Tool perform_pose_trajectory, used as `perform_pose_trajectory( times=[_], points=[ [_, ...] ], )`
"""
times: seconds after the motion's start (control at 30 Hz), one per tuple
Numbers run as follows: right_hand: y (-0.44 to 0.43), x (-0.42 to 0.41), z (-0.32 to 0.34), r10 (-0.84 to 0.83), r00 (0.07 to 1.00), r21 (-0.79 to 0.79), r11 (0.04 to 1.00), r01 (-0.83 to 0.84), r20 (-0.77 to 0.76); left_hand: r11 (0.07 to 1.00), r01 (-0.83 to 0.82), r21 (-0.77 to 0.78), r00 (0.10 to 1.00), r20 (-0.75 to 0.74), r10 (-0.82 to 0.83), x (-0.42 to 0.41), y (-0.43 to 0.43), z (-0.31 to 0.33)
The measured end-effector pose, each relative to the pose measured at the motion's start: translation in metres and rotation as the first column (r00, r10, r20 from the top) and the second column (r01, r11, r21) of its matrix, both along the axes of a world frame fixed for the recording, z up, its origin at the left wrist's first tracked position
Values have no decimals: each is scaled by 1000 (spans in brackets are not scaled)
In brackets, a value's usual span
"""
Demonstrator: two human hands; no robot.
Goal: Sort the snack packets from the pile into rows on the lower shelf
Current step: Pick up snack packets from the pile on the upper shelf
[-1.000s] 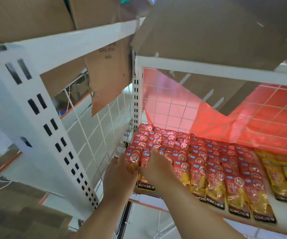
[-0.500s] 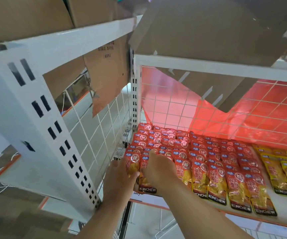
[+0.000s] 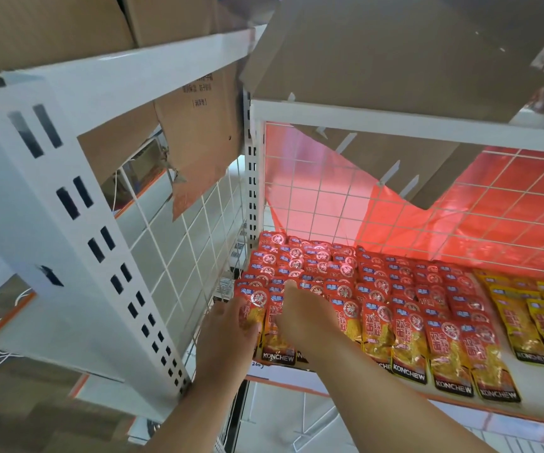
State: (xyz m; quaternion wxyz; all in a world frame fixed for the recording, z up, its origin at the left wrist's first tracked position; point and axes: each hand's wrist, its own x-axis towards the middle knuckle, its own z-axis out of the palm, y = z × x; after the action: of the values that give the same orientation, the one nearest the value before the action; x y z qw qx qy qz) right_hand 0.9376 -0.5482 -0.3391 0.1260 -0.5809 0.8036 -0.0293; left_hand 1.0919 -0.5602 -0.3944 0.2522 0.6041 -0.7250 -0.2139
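Left hand (image 3: 228,335) grips the leftmost red packet (image 3: 250,310) at the front left corner of the lower shelf (image 3: 532,382). Right hand (image 3: 306,318) lies on the front packets just beside it, back to the camera; I cannot tell what it grasps. Red rows (image 3: 395,289) run back to the wire grid (image 3: 395,204). Yellow packets (image 3: 525,325) are cut off at right. Boxes (image 3: 395,60) hide the shelf above.

We note two arms of our own in view: left hand (image 3: 228,335), right hand (image 3: 306,318), both bare. Forearms bare from wrists to bottom of view.
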Motion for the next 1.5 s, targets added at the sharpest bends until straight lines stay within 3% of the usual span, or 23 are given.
perform_pose_trajectory(
  times=[0.4,0.57,0.73,0.87,1.0,1.2,1.5],
  points=[
    [3,-13,8,47,994,-113,993,-35,103,1000,-20,8,1000,-23,20,-4,-1,0],
    [8,-27,19,48,985,-191,981,-16,166,989,-15,-144,999,-33,10,-14,-2,18],
    [13,-48,51,29,979,-299,954,34,202,961,80,-264,976,-175,-129,-43,-10,58],
    [32,-74,85,25,975,-410,909,70,222,937,165,-306,914,-310,-263,-72,-9,105],
    [75,-114,128,56,970,-573,814,94,238,868,279,-411,834,-344,-431,-111,7,164],
    [155,-169,190,77,977,-759,642,104,199,710,458,-535,686,-296,-665,-168,56,241],
    [351,-290,270,-155,984,-856,493,154,88,483,585,-652,471,-211,-856,-303,202,329]
  ],
)
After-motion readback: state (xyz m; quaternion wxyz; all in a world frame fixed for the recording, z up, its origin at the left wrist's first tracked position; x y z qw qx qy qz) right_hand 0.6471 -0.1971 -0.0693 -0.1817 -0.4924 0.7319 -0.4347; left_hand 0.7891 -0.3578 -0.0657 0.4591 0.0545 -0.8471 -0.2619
